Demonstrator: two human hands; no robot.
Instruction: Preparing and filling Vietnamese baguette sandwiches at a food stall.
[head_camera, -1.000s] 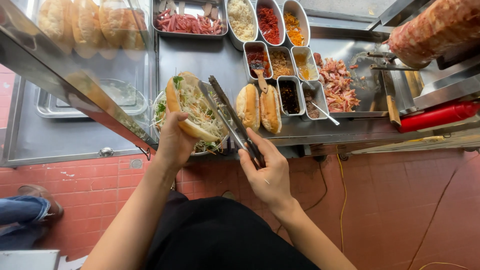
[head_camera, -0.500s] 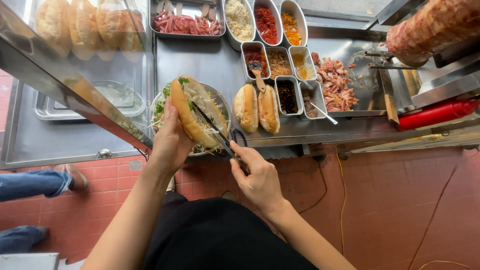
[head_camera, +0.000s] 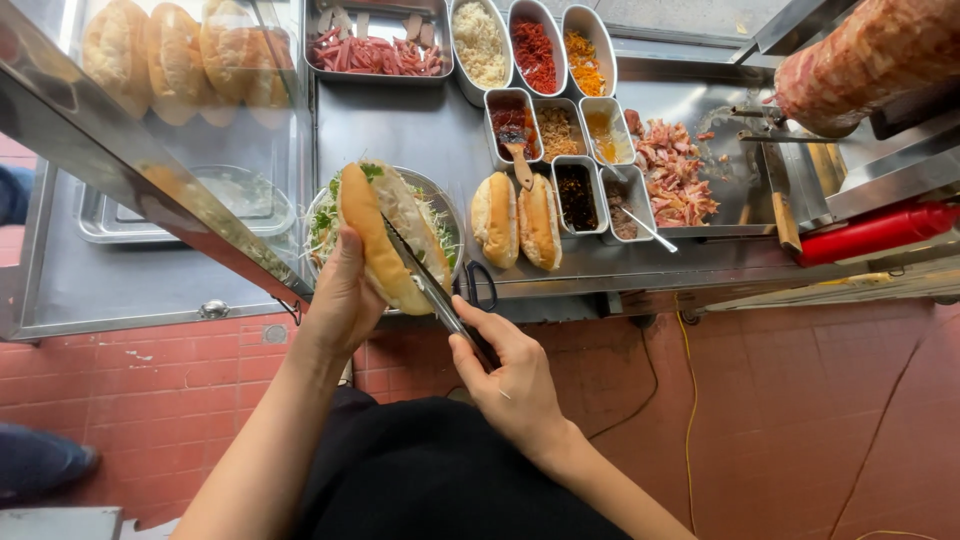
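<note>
We've got the split roll (head_camera: 378, 236) clenched in our left hand (head_camera: 345, 295), held up over the salad bowl (head_camera: 447, 212) at the front edge of the steel counter (head_camera: 400, 125). Its long axis runs from up-left near the glass down to lower right, slit facing up and toward the right hand. Our right hand (head_camera: 505, 375) is closed around the handle end of the metal tongs (head_camera: 425, 275), and the tongs lie almost along that same axis, tips sitting inside the slit about midway up the roll. So the roll is up and to the left of the right-hand grip, and the left hand is clearly the nearer one since it's wrapped right around it.

Around it: two more rolls (head_camera: 517, 220) lie side by side just right of the bowl, with scissors (head_camera: 478, 285) between. Behind them sit small rectangular tins (head_camera: 575, 195) of dark, red and yellow stuff, and oval ones (head_camera: 535, 45) further back with white, red and orange fillings. Chopped meat (head_camera: 670, 175) is piled on the griddle to the right. As for packaging, there's only a red squeeze bottle (head_camera: 875, 232) lying on its side at far right; we can't make out any label on it. More rolls (head_camera: 170, 60) sit behind the glass at upper left.
</note>
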